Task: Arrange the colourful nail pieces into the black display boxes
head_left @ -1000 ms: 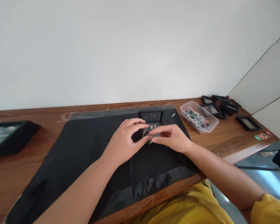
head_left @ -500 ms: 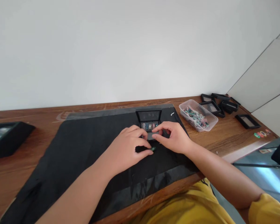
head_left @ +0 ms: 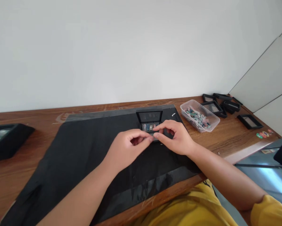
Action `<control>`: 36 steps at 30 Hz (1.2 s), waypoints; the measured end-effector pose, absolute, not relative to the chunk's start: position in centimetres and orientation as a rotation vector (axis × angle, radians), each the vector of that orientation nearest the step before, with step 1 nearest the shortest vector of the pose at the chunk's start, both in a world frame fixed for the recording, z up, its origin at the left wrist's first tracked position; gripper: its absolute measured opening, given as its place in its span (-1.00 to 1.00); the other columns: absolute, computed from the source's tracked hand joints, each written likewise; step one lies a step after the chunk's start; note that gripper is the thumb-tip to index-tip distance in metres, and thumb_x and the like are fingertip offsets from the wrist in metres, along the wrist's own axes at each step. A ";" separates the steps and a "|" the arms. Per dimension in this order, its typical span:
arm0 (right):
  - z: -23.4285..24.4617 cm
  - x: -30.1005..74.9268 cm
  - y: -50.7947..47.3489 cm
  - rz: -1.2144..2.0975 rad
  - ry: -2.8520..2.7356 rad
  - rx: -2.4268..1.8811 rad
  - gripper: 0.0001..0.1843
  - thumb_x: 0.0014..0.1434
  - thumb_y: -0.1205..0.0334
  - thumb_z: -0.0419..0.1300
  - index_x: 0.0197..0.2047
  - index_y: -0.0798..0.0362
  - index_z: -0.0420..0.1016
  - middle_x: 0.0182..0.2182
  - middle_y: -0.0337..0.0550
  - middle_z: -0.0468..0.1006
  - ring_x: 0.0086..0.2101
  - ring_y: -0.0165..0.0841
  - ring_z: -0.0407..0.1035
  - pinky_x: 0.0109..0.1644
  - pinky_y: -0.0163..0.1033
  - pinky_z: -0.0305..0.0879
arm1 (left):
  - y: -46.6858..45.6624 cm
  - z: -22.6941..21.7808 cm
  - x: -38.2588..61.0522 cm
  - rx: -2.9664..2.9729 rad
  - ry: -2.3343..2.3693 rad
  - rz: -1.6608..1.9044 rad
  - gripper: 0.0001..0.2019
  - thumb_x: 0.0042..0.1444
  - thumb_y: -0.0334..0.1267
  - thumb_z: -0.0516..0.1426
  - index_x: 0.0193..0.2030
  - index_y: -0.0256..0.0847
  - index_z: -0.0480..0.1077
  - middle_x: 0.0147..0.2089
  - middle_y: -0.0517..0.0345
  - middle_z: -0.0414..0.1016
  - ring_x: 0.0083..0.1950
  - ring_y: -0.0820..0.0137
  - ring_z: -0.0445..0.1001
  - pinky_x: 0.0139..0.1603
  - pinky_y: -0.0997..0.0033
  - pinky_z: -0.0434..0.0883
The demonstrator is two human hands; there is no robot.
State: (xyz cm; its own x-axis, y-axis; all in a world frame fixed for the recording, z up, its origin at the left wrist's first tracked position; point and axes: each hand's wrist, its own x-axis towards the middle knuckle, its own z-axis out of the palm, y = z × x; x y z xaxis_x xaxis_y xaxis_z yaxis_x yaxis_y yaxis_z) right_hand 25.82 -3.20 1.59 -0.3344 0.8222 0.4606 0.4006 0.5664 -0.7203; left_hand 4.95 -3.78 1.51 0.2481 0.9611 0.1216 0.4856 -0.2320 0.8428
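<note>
A small black case (head_left: 149, 117) stands with its lid raised on the black mat (head_left: 84, 147). Inside it lies a row of small coloured pieces (head_left: 151, 127). My left hand (head_left: 131, 146) has thumb and fingertips pinched together at the front edge of the case; the small green piece it touched earlier is gone from the mat and hidden by the fingers. Curled round the right side of the case is my right hand (head_left: 175, 136), thumb and forefinger resting over its front part and hiding some of it.
To the right is a clear plastic tub (head_left: 212, 124) of small wrapped-looking items. Several black frame-like boxes (head_left: 212, 107) lie beyond it, with another box (head_left: 250, 121) nearer the table edge. A larger black box (head_left: 16, 141) is at far left. A white wall (head_left: 108, 53) rises behind.
My left hand has lifted from the mat and moved up to the case, its fingers now pinched. The green piece has left its spot. My right hand stays almost where it was.
</note>
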 end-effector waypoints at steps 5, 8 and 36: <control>1.2 25.3 -3.6 0.420 -1.922 -0.943 -0.71 0.25 0.13 0.40 0.03 0.00 0.67 -0.09 -0.06 0.72 -0.13 -0.26 0.56 -0.01 -0.12 0.45 | -3.5 2.2 5.4 1.252 1.375 1.069 -0.64 -0.22 0.15 0.38 -0.45 -0.10 0.63 -0.45 0.11 0.60 -0.41 0.33 0.41 -0.38 0.36 0.39; 1.0 24.9 -3.9 0.338 -1.931 -0.933 -0.71 0.29 0.10 0.37 0.05 -0.04 0.68 -0.08 -0.07 0.74 -0.11 -0.25 0.60 0.04 -0.08 0.45 | -3.8 2.4 5.7 1.116 1.316 1.076 -0.62 -0.30 0.13 0.43 -0.47 -0.12 0.62 -0.50 0.16 0.52 -0.46 0.43 0.28 -0.44 0.42 0.29; 1.2 24.3 -4.2 0.351 -1.973 -0.950 -0.80 0.29 0.12 0.36 -0.05 -0.03 0.68 -0.20 -0.12 0.75 -0.22 -0.29 0.57 -0.05 -0.13 0.38 | -4.6 2.9 6.4 1.366 1.182 0.980 -0.69 -0.07 0.06 0.29 -0.56 -0.12 0.45 -0.54 0.22 0.37 -0.44 0.41 0.27 -0.38 0.39 0.34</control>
State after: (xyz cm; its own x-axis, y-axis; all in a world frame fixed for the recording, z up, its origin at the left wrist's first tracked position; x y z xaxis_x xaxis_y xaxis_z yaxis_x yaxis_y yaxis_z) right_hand 24.31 -4.15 1.16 -0.3085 0.7369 0.6016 0.4843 0.6660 -0.5674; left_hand 6.39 -4.58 2.91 0.1818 0.9823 -0.0442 0.1385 0.0189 0.9902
